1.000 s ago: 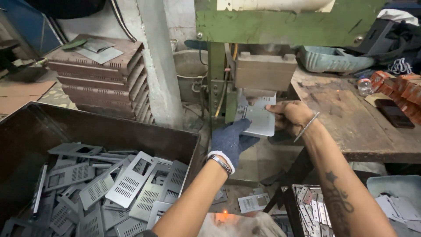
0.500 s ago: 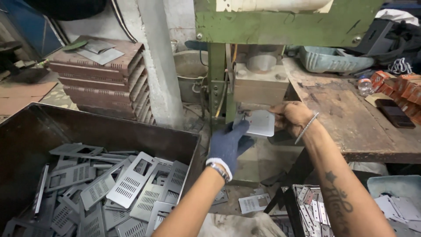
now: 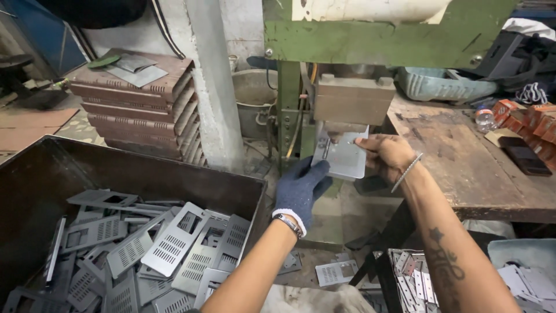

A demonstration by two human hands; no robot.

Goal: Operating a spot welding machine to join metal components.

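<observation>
Nearest, at the bottom edge: a pale cloth [image 3: 313, 300] is seen between the two forearms. One small perforated plate [image 3: 337, 272] lies on the floor just past it. A bundle of narrow metal strips [image 3: 412, 278] sits to its right, too many to count.

Left: one dark bin [image 3: 40, 174] is filled with grey louvred plates [image 3: 174, 246], well over a dozen, overlapping; exact count cannot be told. Open room is left along the bin's far wall.

Middle: one flat grey metal plate [image 3: 346, 156] is held upright under the press block [image 3: 353, 99]. The plate's lower left edge is met by the left hand [image 3: 301, 188], in a dark blue glove, fingers curled; whether that grip is pinched on it cannot be told. The plate's right edge is pinched by the bare right hand [image 3: 385, 155], one bracelet on the wrist.

Right: a worn wooden tabletop [image 3: 463, 168], mostly bare near its front edge; one dark phone [image 3: 524, 156], one small bottle [image 3: 485, 120] and orange boxes [image 3: 530, 116] are set at the far side.

Far: the green press frame [image 3: 370, 40], one grey bucket [image 3: 255, 101], one white pillar [image 3: 211, 81], and a stack of about five brown louvred panels [image 3: 139, 113] are seen.
</observation>
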